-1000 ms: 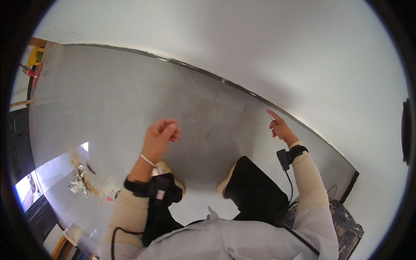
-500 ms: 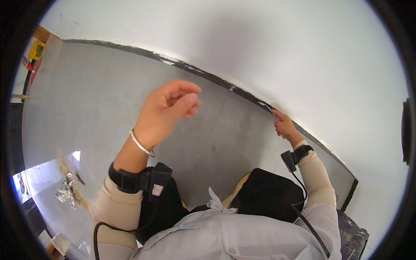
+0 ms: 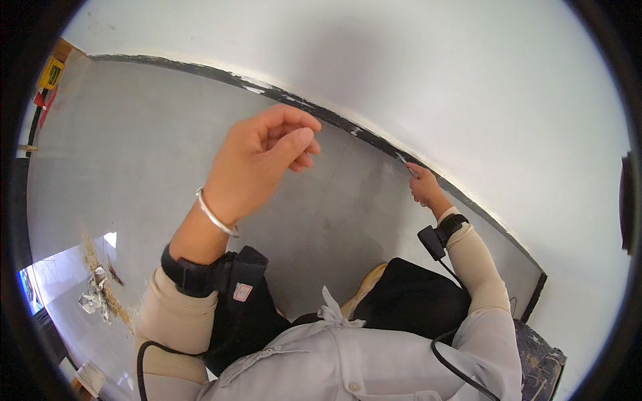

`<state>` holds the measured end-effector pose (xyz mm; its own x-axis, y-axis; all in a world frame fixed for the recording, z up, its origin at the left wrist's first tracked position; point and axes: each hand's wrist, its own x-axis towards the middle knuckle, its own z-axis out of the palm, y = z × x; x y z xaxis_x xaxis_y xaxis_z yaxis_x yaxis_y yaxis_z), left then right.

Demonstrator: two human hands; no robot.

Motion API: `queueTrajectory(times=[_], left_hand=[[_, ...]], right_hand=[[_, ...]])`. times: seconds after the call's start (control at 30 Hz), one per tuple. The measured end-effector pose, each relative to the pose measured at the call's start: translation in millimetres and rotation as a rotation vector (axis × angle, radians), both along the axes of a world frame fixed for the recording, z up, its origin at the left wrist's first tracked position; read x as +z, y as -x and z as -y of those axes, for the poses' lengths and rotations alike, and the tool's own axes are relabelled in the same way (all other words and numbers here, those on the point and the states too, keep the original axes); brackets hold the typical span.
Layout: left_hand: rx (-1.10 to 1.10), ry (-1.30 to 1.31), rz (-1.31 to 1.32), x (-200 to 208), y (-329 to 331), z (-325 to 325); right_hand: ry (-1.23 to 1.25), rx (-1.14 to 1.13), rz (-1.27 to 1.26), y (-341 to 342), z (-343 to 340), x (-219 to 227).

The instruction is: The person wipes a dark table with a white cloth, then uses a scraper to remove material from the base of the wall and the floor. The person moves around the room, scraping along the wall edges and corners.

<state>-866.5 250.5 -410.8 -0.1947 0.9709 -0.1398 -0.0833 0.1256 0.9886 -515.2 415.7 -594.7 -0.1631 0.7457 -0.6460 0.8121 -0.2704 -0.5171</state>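
Note:
My right hand (image 3: 424, 186) is closed around a slim grey metal tool, probably a scraper (image 3: 405, 162). Its tip lies at the dark, chipped strip (image 3: 344, 122) along the foot of the white wall, where white flecks show. My left hand (image 3: 264, 150) hangs in the air nearer to me, its fingers loosely curled and the thumb apart from the palm. Nothing shows in it, and it seems to touch nothing. A silver bangle (image 3: 215, 215) circles that wrist, and each forearm carries a strapped black device.
White wall (image 3: 501, 87) rises beyond the grey floor (image 3: 134, 147). Crumpled foil (image 3: 95, 294) and straw-like debris lie at the left. Yellow (image 3: 51, 72) and red (image 3: 45, 107) items stand at the far left. A dark, worn box-like object (image 3: 538, 357) sits at my lower right.
My right hand has moved slightly left and up in the picture with the tool, along the strip. My left hand has risen slightly and shifted right, still loosely curled.

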Motion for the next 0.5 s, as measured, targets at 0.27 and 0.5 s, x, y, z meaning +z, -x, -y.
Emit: queueTrajectory(times=[0.27, 0.5], left_hand=[[-0.008, 0.025, 0.035, 5, 0, 4], [-0.003, 0.038, 0.03, 0, 9, 6]], right_hand=[[-0.034, 0.076, -0.007, 7, 3, 9], [-0.004, 0.042, 0.043, 28, 3, 11]])
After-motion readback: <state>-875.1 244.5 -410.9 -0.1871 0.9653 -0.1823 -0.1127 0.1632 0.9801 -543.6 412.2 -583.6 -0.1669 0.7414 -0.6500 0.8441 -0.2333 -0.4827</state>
